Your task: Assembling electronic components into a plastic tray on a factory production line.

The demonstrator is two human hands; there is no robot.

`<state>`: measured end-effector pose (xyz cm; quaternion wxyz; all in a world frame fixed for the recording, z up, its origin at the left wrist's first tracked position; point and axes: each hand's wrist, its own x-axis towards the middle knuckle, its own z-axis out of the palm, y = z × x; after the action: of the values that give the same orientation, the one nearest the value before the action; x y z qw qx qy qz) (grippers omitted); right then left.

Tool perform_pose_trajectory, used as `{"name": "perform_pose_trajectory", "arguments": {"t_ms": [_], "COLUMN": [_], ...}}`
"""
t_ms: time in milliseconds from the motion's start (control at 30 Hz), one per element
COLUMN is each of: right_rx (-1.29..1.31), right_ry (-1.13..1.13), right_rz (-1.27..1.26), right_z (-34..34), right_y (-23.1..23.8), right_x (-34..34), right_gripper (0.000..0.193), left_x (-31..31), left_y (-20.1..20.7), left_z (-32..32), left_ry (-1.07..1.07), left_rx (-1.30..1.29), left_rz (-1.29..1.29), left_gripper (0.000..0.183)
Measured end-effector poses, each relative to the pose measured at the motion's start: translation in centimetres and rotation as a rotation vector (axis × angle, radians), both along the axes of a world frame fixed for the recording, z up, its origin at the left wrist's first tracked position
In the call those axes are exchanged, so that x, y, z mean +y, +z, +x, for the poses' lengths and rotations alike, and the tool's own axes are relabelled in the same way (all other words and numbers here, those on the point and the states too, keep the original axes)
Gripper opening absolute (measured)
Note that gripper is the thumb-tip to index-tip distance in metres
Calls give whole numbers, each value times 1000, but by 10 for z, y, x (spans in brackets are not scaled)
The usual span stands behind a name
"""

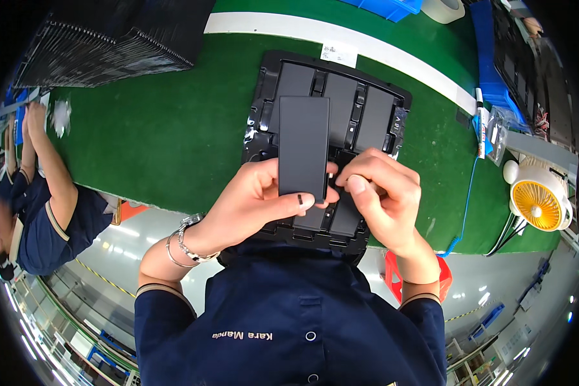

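My left hand [254, 202] holds a flat black rectangular slab [302, 145] upright by its lower end, thumb across the front and fingertips curled around its right edge. My right hand [386, 199] is pinched shut at the slab's lower right corner, touching the left fingertips; what sits between thumb and forefinger is too small to tell. Under both hands a black moulded tray [264, 83] lies on the green mat [167, 128], with several similar black slabs in its slots. A metal bracelet is on my left wrist.
A stack of black trays [103, 45] stands at the back left. A white marker pen [480, 122], a blue cable [466, 199] and a small yellow fan [539, 199] are to the right. A blue bin [392, 8] and a tape roll [444, 9] sit at the back. Another person [38, 206] works at the far left.
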<state>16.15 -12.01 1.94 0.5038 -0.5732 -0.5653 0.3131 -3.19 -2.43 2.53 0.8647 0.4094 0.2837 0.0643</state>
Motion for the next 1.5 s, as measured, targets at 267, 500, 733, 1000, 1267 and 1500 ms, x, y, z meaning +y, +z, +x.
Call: {"name": "perform_pose_trajectory", "arguments": {"t_ms": [267, 500, 733, 1000, 1267, 1500], "right_rx": [5, 128, 147, 147, 123, 130], "right_ry": [-38, 12, 21, 2, -4, -2], "right_rz": [-251, -199, -231, -232, -235, -242], "right_z": [3, -1, -1, -2, -3, -3], "right_y": [2, -7, -3, -3, -3, -3], "right_x": [-5, 0, 1, -1, 0, -1], "right_gripper": [6, 11, 14, 13, 12, 13], "left_x": [-2, -2, -4, -6, -9, -10], "left_y": [-12, -13, -12, -8, -10, -15], "left_z": [11, 16, 14, 14, 13, 11], "left_ry": [78, 95, 77, 92, 109, 86], "left_rx": [-19, -58, -37, -16, -21, -40], "left_rz": [107, 160, 202, 227, 257, 297], "left_gripper": [31, 26, 25, 15, 15, 25]}}
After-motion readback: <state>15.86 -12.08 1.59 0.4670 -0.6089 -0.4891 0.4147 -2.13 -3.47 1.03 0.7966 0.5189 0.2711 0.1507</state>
